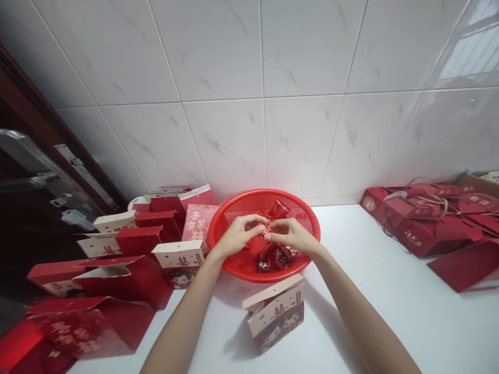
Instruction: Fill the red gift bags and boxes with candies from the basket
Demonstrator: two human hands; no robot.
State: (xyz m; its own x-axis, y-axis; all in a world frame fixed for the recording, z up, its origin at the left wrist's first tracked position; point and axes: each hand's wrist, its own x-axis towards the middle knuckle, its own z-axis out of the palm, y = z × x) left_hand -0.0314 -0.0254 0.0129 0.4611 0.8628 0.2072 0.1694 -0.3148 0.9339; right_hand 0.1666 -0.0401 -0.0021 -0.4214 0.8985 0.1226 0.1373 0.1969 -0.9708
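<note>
Over a red plastic colander basket (265, 194), my left hand (237, 236) and my right hand (296, 236) meet with thumbs and fingertips pinched. Between them is a small orange-red wrapped candy (267, 230), partly covered by the fingers. More shiny red wrapped candies (277, 258) lie in the basket, below and behind my hands. Directly in front of the basket, between my forearms, stands a small cream-and-red gift box (277, 318) with a printed figure. Its top flap is partly raised.
Rows of red and cream gift boxes (128, 283) crowd the left of the white table (339, 270), several with raised flaps. Flat-lying red boxes with cords (424, 221) are piled at the right. A tiled wall (304, 145) rises behind; a dark door (35, 192) with a metal handle is at left.
</note>
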